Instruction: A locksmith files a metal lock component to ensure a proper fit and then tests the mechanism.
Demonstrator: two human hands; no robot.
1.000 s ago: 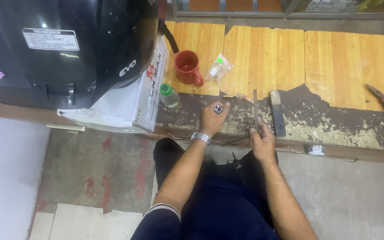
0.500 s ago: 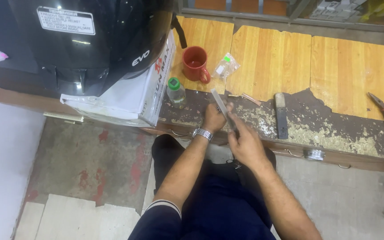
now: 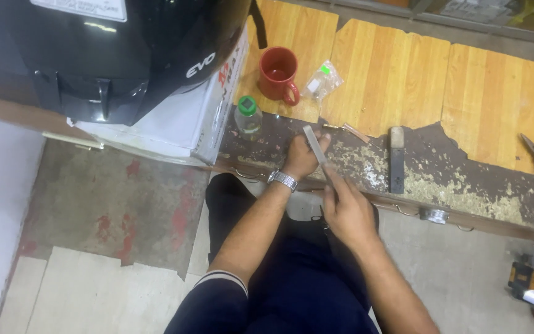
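Since a second ago, your right hand (image 3: pixel 348 213) has gripped the flat grey metal file (image 3: pixel 317 152); your left hand (image 3: pixel 301 158) pinches something hidden beneath it.

Single head view, steep downward, near worn workbench (image 3: pixel 452 179) edge and lap.

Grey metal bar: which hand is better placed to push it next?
Probably the right hand: it grips the near end of the grey metal bar. The left hand, with the wristwatch, is bunched at the bench edge beneath it.
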